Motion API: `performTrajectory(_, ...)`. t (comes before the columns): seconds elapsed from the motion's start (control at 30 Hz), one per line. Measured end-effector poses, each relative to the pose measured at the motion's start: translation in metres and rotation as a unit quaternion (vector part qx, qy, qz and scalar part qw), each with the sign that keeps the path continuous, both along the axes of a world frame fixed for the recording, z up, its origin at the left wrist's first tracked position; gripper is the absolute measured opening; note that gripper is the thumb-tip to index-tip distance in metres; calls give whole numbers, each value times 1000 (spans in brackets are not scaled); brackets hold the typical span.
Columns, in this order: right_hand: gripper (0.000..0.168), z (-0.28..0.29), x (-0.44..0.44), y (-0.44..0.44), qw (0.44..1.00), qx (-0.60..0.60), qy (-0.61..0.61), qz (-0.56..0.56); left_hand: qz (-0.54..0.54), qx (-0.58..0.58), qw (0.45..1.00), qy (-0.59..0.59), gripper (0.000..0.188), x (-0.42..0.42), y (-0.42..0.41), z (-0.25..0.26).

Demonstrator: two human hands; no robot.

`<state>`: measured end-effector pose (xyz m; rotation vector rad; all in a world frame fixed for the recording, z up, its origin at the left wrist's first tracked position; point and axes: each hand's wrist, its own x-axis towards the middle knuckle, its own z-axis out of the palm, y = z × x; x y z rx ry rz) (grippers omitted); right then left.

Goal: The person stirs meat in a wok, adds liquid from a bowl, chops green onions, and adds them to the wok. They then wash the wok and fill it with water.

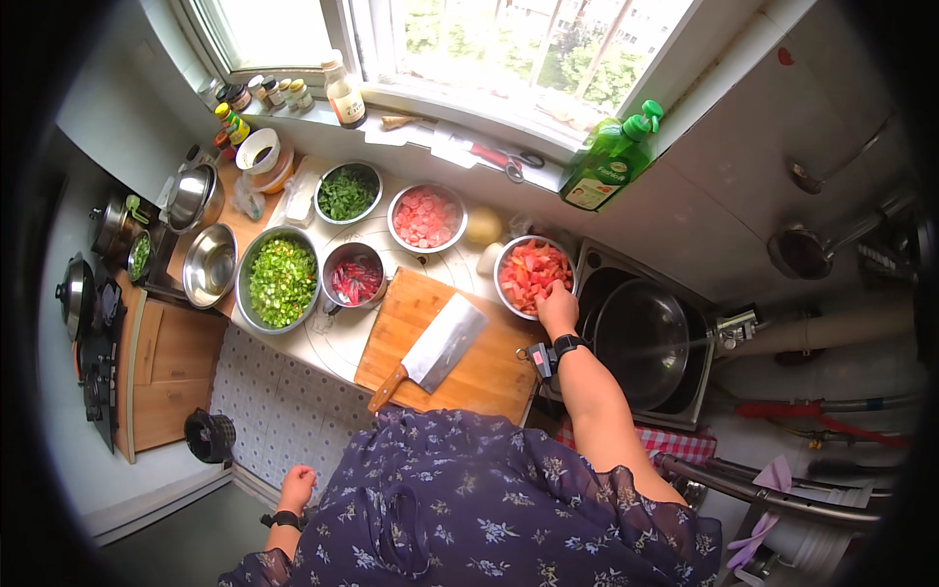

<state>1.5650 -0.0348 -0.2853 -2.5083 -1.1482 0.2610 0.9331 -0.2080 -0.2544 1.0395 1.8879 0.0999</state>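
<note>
My right hand (pixel 559 308) reaches over the near rim of a metal bowl of chopped tomatoes (pixel 530 275), its fingertips among the pieces; whether they grip any is hidden. My left hand (pixel 298 487) hangs low beside my body, away from the counter, its fingers curled and nothing visible in them. A cleaver (pixel 449 345) with a wooden handle lies on the wooden cutting board (pixel 506 359). Beyond the board are a metal bowl of sliced pink sausage (pixel 425 219), a bowl of chopped leafy greens (pixel 346 194), a metal cup of cut red peppers (pixel 356 279) and a large bowl of chopped green peppers (pixel 281 279).
On the right is a sink (pixel 689 418) holding a large dark pan (pixel 642 345). A green soap bottle (pixel 609 165), scissors (pixel 506 161) and a sauce bottle (pixel 345 92) stand or lie on the windowsill. An empty metal bowl (pixel 210 265) sits at the counter's left.
</note>
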Motion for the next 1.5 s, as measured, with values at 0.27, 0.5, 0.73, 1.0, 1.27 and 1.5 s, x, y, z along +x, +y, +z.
performTrajectory(0.27, 12, -2, 14, -10, 852, 154, 497, -61, 11, -10, 1000, 2, 15, -14, -15, -11)
performTrajectory(0.5, 11, 140, -47, -28, 452, 231, 850, 143, -15, -22, 999, -20, 16, -10, -3, -19)
performTrajectory(0.73, 24, 313, -142, -44, 303, 224, 728, 573, -24, -9, 999, -37, 18, -23, 31, -53)
performTrajectory(1.0, 18, 348, -183, -49, 174, 314, 643, 677, -61, -30, 997, -30, 19, -18, 28, -36)
performTrajectory(1.27, 23, 167, -120, -15, 845, 25, 409, 345, -56, -5, 998, -16, 16, -6, 26, -13)
performTrajectory(1.5, 27, 25, 9, 37, 985, 142, 93, 30, 5, -2, 1000, -27, 15, 4, 7, -1)
